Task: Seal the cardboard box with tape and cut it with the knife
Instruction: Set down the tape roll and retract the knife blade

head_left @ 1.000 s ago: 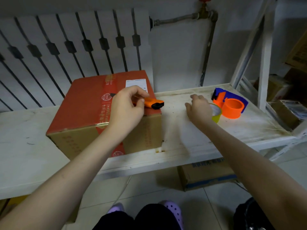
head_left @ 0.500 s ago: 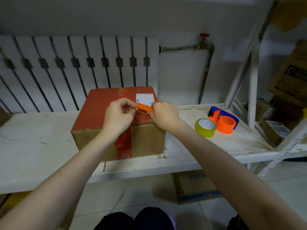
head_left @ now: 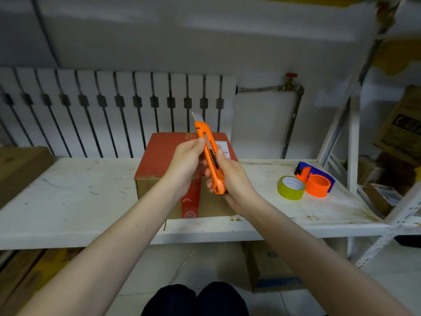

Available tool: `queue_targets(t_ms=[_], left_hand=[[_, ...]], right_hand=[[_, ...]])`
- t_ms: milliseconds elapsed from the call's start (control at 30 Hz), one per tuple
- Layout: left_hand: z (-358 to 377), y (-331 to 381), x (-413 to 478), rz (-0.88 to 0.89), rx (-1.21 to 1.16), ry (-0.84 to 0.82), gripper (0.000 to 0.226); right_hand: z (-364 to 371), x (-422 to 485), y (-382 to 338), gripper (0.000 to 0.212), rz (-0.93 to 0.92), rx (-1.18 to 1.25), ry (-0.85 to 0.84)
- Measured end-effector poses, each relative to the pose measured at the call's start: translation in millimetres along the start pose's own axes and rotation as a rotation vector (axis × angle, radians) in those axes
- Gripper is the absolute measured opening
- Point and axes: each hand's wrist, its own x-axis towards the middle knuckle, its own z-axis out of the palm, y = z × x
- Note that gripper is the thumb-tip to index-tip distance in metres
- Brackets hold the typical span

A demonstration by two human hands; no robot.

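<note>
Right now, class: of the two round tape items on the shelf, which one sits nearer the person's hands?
The yellow-green tape roll. It lies flat on the shelf, left of the orange tape dispenser and touching it, so closer to the right hand holding the knife.

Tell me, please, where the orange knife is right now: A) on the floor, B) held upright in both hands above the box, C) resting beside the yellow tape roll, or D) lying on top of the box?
B: the knife stands nearly upright, blade tip up, gripped by the left hand and right hand in front of the box.

Bare forearms, no sleeves; dark trousers (head_left: 193, 299) cover the knees.
</note>
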Motion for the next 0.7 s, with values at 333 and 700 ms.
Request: queue_targets(t_ms=[333,700], left_hand=[[-3,10,-19,0.026,-0.022,-0.012,0.035],[-4,7,-15,-0.087,-0.159,0.005,0.036]], right_hand=[[12,-19,-3,0.033,-0.018,0.077,0.002],[11,-22,2,0.018,0.029,0.236,-0.192]])
